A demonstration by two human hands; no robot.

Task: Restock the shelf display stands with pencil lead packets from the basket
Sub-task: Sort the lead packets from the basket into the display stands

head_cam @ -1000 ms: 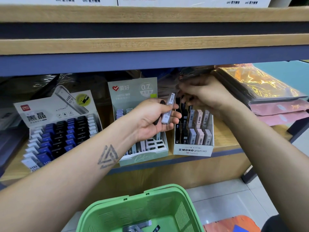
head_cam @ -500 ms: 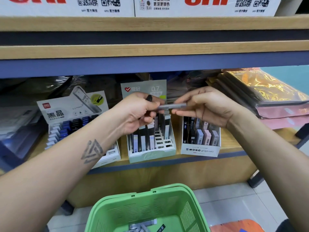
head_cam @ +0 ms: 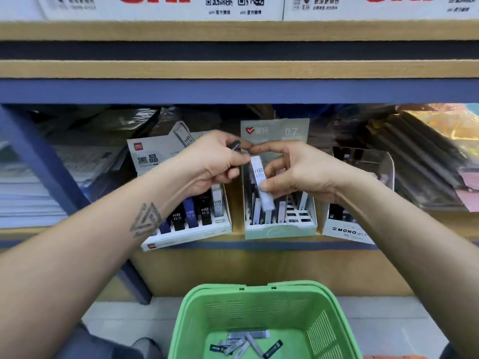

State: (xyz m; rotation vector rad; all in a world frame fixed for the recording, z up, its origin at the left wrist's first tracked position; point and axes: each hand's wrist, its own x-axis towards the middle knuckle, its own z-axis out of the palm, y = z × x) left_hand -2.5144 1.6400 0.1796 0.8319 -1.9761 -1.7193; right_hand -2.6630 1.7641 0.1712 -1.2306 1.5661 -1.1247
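Two hands share the load: right hand (head_cam: pixel 305 174) pinches a slim white rigid-plastic HB 0.5 lead packet (head_cam: pixel 262 186) at mid-length; left hand (head_cam: pixel 215 164) grips a dark packet (head_cam: pixel 235 145). Judged light, stiff, slick; hold flat faces. Below: mint-green cardboard display stand (head_cam: pixel 280 230), green plastic basket (head_cam: pixel 261 301).

The white packet (head_cam: pixel 261 185) held up reads "HB 0.5". Packets in the left display stand (head_cam: pixel 191 229) also read "HB 0.5". The middle stand's header card (head_cam: pixel 275 131) shows "07". The right stand (head_cam: pixel 347 233) reads "MONO".
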